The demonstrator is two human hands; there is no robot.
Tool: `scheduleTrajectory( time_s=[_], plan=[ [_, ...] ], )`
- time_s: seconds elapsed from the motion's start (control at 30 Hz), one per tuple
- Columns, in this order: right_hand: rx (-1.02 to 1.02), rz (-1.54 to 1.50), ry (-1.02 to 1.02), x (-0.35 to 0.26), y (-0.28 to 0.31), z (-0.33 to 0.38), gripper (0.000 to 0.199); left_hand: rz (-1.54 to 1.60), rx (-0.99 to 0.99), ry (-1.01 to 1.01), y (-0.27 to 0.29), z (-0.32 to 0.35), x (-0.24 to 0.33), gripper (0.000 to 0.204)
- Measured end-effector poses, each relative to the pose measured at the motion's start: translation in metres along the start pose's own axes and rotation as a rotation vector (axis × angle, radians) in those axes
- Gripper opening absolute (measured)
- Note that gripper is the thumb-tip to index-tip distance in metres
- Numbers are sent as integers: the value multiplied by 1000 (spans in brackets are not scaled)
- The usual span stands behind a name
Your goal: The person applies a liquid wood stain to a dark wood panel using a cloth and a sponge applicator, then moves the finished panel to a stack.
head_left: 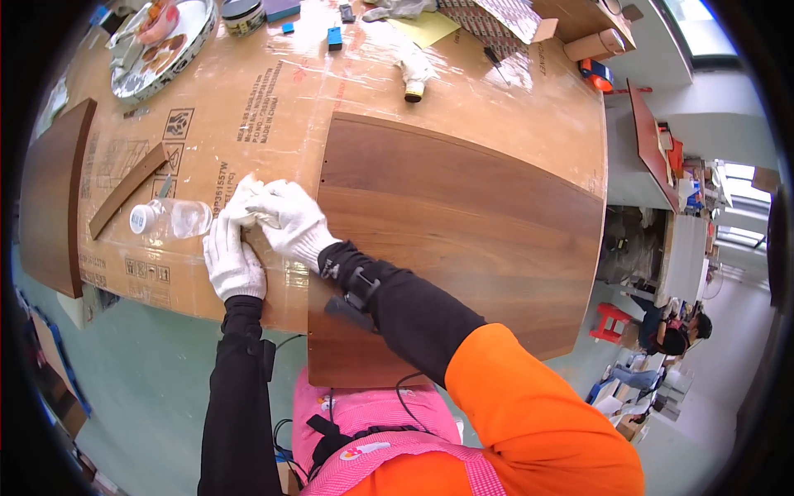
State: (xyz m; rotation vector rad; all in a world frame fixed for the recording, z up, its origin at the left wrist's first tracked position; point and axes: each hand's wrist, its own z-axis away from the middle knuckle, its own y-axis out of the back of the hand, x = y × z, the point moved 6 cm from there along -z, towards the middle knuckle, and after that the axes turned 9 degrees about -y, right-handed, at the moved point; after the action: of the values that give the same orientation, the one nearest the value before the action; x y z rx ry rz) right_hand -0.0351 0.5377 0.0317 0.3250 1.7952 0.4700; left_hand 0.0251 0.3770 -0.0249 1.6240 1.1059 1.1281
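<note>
Both hands wear white knit gloves. My right hand [291, 219] pinches a small white cloth [246, 198] and my left hand [232, 260] presses against the same cloth from below, left of a large dark wooden panel [463, 240]. A clear plastic bottle with a white cap [169, 218] lies on its side just left of my hands. Everything rests on a table covered in taped brown cardboard [248, 107].
A narrow wooden strip [126, 190] lies left of the bottle, and another dark panel [51, 202] sits at the table's left edge. A round metal tray [165, 45], a glue bottle [413, 78], tape rolls and small tools crowd the far side. A person [674, 331] sits at the far right.
</note>
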Motion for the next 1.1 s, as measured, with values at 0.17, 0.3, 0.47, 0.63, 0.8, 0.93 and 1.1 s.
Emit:
scheduleTrajectory(
  time_s=[0.17,0.3,0.47,0.63,0.8,0.93,1.1],
  plan=[
    [339,292,-174,47,168,29,17,-53,22,-56,3,2,4,60],
    [627,529,-641,143,330,51,26,-62,14,-53,3,1,5,60],
    [306,1285,-611,159,276,18,25,-64,-15,-36,4,0,5,59],
    [292,1042,-125,90,96,-35,33,-51,-20,-42,3,-1,5,57],
    [-21,-13,-135,34,5,-71,27,-41,-27,-37,6,-1,6,56],
    [153,-483,-253,28,95,-45,18,-19,-3,-51,10,-2,9,55],
    [43,886,-273,102,259,-14,27,-52,-15,-43,10,-3,10,56]
  ],
)
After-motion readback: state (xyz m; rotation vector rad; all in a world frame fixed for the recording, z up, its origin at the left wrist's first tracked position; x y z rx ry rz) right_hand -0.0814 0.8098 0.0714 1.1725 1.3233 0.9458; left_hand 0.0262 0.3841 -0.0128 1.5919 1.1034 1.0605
